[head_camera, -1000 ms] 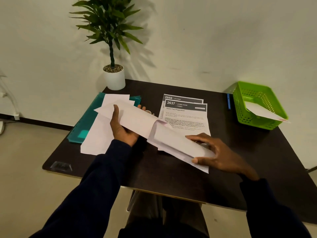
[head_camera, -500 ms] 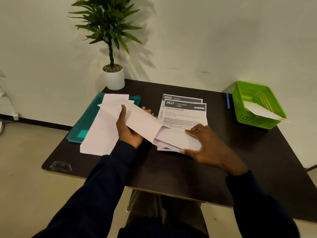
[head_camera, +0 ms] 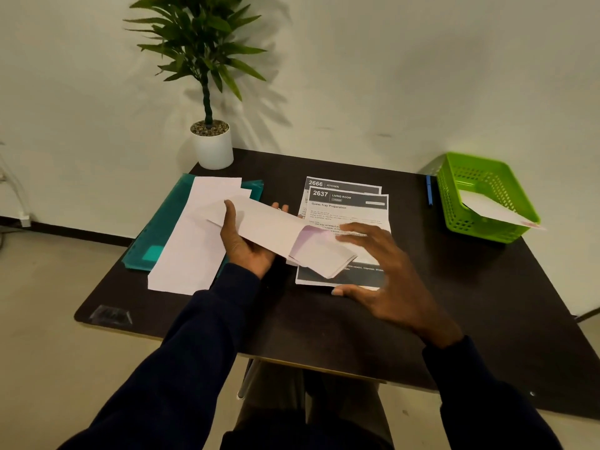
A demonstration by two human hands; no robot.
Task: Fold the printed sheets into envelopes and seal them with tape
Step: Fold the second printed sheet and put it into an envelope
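Note:
My left hand [head_camera: 242, 241] grips a long white envelope [head_camera: 259, 227] from below, thumb on top, holding it above the dark table [head_camera: 324, 319]. A folded white sheet [head_camera: 324, 254] sticks out of the envelope's open right end. My right hand [head_camera: 386, 274] hovers at that end with fingers spread, its fingertips touching the folded sheet's upper edge. Two printed sheets [head_camera: 347, 199], headed 2666 and 2637, lie flat under and behind the envelope. No tape is visible.
A stack of blank envelopes [head_camera: 191, 254] lies on a teal folder [head_camera: 152, 241] at the left. A potted plant [head_camera: 211, 141] stands at the back left. A green basket [head_camera: 483, 196] holding an envelope sits at the right, with a blue pen [head_camera: 429, 190] beside it.
My right hand pushed the folded sheet deeper into the envelope, then let go and opened its fingers. The printed sheets' lower part is now uncovered.

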